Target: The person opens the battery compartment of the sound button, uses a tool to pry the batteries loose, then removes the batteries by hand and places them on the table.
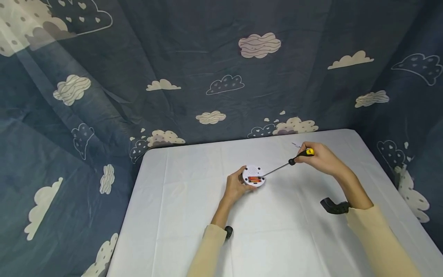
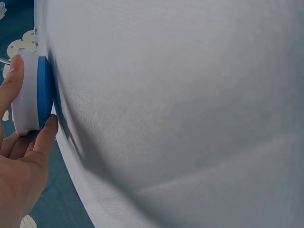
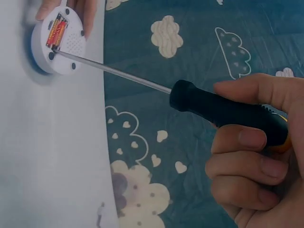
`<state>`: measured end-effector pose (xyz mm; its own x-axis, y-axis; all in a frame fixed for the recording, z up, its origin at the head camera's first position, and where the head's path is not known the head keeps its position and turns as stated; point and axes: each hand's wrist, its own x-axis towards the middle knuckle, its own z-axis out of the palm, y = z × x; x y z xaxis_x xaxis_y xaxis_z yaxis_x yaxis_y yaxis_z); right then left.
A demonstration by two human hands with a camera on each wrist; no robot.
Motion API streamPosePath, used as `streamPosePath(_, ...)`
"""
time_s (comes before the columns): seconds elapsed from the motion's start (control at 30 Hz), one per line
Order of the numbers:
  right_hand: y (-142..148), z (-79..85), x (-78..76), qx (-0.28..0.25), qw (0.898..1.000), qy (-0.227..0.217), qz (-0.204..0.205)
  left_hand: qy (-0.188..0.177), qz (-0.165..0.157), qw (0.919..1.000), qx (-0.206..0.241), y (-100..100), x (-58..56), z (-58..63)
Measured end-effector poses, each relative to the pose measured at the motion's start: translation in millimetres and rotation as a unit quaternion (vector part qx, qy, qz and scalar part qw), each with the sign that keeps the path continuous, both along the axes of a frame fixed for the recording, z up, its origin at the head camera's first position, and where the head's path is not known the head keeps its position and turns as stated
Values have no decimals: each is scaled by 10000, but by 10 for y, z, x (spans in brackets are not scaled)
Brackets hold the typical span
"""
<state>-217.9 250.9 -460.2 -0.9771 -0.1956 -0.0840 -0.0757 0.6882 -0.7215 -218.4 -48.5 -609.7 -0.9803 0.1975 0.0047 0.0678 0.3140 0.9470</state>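
Observation:
A round white device (image 1: pixel 254 170) with a blue front (image 2: pixel 45 90) is held on its edge by my left hand (image 1: pixel 236 187), fingers and thumb around its rim. Its back, with a speaker grille and dark feet, faces up toward the head view. Red-orange batteries (image 3: pixel 56 33) lie in its uncovered compartment. My right hand (image 1: pixel 320 157) grips a screwdriver (image 3: pixel 223 107) by its black and yellow handle. The long metal shaft (image 1: pixel 275 169) points left, its tip at the end of the battery compartment, beside the batteries.
The white cloth-covered table (image 1: pixel 194 215) lies under both hands. A small thin object (image 1: pixel 295 145) lies behind my right hand. Dark blue curtains (image 1: pixel 214 46) with cloud prints surround the table's back and sides. A black wrist device (image 1: pixel 333 206) sticks out from the right wrist.

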Motion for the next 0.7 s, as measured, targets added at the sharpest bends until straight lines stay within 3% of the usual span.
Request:
streamPosePath(0.13, 14, 10, -82, -152, 9997, -199, 73, -17, -38, 10000, 7, -5, -4, 10)
streamPosePath(0.3, 135, -100, -210, -626, 9959, -654, -83, -94, -58, 9998, -144, -30, -36, 8)
streamPosePath(0.57, 380, -444, -268, -1742, 9787, -1030, -334, -190, -267, 9994, -70, -87, -75, -8)
streamPosePath(0.7, 514, -728, -234, -2434, 9600, -1255, -579, -296, -243, 9992, 113, -114, -86, 1)
